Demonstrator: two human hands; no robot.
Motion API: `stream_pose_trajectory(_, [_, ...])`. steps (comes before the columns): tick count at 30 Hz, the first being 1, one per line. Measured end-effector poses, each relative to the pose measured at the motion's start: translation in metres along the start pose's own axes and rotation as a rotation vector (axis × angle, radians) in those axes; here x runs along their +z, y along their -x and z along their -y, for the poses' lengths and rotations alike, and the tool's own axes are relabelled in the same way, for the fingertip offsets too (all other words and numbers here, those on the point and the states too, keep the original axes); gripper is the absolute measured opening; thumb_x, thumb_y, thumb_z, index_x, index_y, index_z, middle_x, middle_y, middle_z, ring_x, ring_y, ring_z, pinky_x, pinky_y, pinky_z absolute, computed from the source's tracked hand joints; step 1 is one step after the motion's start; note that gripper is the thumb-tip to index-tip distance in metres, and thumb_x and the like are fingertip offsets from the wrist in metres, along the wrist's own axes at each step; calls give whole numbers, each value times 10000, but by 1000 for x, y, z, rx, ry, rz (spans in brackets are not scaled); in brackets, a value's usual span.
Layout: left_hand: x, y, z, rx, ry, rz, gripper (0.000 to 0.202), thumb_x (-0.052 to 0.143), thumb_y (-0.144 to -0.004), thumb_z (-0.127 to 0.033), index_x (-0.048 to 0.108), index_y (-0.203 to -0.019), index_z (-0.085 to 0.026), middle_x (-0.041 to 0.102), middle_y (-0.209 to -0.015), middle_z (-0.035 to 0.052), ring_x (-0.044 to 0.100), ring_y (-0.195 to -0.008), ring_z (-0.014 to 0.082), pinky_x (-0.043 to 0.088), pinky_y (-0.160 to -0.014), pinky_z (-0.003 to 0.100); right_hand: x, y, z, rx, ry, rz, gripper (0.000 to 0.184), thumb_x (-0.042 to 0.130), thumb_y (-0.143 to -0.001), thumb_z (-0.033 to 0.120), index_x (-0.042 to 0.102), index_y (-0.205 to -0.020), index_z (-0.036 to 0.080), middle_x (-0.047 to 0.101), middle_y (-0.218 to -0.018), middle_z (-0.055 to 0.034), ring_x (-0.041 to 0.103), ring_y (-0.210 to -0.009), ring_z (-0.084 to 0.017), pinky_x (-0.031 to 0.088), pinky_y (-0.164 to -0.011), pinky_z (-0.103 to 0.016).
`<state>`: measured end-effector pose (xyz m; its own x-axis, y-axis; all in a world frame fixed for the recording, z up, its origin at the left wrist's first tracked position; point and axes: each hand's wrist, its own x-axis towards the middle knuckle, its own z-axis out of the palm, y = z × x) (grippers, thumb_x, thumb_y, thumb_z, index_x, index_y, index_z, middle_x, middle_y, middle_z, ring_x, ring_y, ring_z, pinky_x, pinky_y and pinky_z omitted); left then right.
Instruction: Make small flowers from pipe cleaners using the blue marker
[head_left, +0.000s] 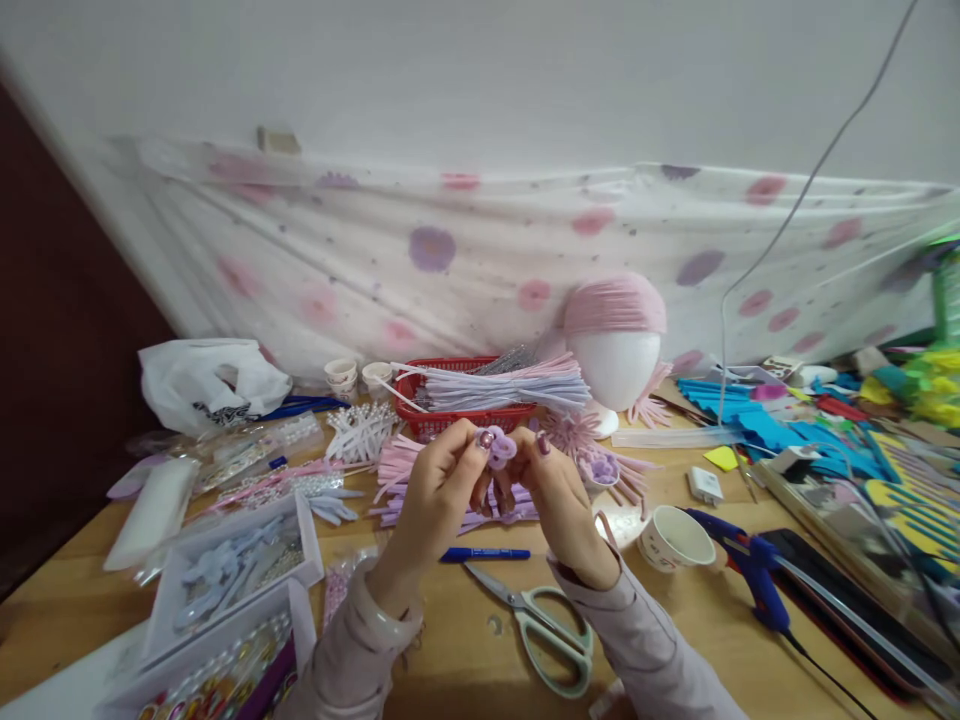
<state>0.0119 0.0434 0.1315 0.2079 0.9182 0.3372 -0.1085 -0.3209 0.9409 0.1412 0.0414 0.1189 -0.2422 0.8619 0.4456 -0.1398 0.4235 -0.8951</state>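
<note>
My left hand (pixel 433 500) and my right hand (pixel 559 505) are raised together above the wooden table (pixel 442 640). Between their fingertips they pinch a small lilac pipe-cleaner piece (pixel 500 447) twisted into loops. Both hands are closed on it, thumbs and forefingers pressed together. Right behind the hands lies a pile of pink and lilac pipe cleaners (pixel 405 470). A blue pen (pixel 484 554) and pale green scissors (pixel 544 625) lie on the table just below my wrists.
A red basket (pixel 420 395) holds white and lilac pipe cleaners. A white foam head (pixel 616 345) with pink strands stands behind. White trays (pixel 225 580) of beads sit at left, a paper cup (pixel 675 540), blue glue gun (pixel 750 570) and coloured foam sheets (pixel 795 430) at right.
</note>
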Motion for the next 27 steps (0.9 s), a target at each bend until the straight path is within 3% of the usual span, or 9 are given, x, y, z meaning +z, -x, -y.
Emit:
stream_pose_trajectory(3, [-5, 2, -5, 13, -55, 54, 296, 472, -898, -380, 484, -681, -179, 418, -503, -56, 395, -464, 88, 337, -464, 203, -3, -1, 1, 75, -103, 40, 490, 247, -953, 548, 471, -715, 183, 479, -565, 17, 454, -475, -112, 364, -463, -239])
stream_pose_trajectory(6, [-7, 5, -7, 12, -60, 44, 338, 466, -898, -413, 495, -662, -173, 460, -549, -32, 442, -514, 102, 374, -499, 212, -4, -1, 4, 13, 22, -45, 388, 432, -941, 435, 441, -647, 181, 435, -563, 34, 427, -514, -97, 355, -510, -229])
stream_pose_trajectory(10, [-8, 7, -10, -7, 89, 109, 370, 395, -918, -455, 522, -720, -168, 528, -624, 0, 522, -574, 125, 454, -553, 232, -1, 2, 7, -52, 104, -86, 372, 428, -945, 419, 467, -664, 180, 428, -562, 36, 401, -507, -96, 334, -492, -231])
stream_pose_trajectory(15, [-7, 10, -15, 45, 61, 142, 203, 529, -877, -360, 483, -807, -176, 527, -659, -24, 560, -597, 119, 484, -595, 242, 4, 3, 8, -23, 129, -31, 364, 448, -929, 436, 492, -681, 174, 451, -566, 31, 441, -513, -97, 368, -496, -230])
stream_pose_trajectory(22, [-8, 13, -16, 119, 45, 42, 269, 664, -782, -255, 530, -1003, -180, 598, -857, 26, 601, -759, 142, 507, -699, 253, 2, 4, 9, 95, -139, 70, 283, 475, -906, 421, 551, -816, 164, 396, -536, 56, 422, -445, -90, 357, -438, -219])
stream_pose_trajectory(27, [-9, 14, -17, 44, 199, -25, 219, 683, -768, -309, 616, -887, -138, 625, -730, 19, 577, -622, 115, 496, -600, 226, -5, 10, 22, -44, 117, 144, 307, 377, -948, 327, 587, -810, 150, 484, -588, 13, 470, -540, -123, 413, -553, -265])
